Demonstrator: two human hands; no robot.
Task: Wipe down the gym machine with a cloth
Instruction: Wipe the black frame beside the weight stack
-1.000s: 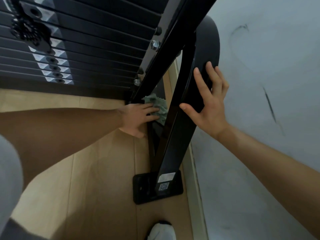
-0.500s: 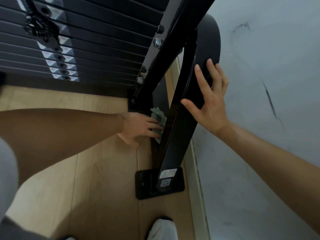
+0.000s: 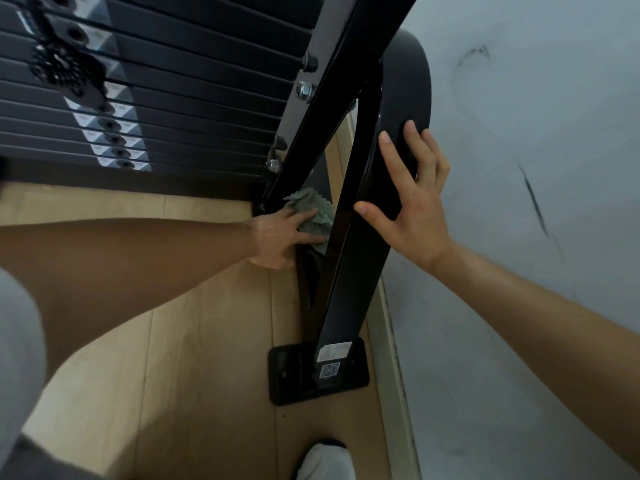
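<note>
Your L hand [image 3: 277, 233] presses the cloth [image 3: 311, 209] w/ flat fingers just left of the post [image 3: 349, 271], R hand [image 3: 412, 209] spread wide on it; ease off & the wad may slip behind it.

A single camera, worn on the person's head, gives the only view. It looks forward and steeply down, almost along the black machine frame [image 3: 349, 258], which runs from the top edge to its foot plate [image 3: 318, 372] low in the picture. The lens is wide, so the frame's posts and the wall [image 3: 536, 237] on the right splay outward. The camera sits close. Both forearms come in from the side edges, and the left hand [image 3: 277, 233] and right hand [image 3: 412, 202] meet near the middle. The weight stack [image 3: 173, 109] fills the upper left. The wooden floor [image 3: 194, 358] lies below it, with a shoe toe [image 3: 325, 460] at the bottom edge.
</note>
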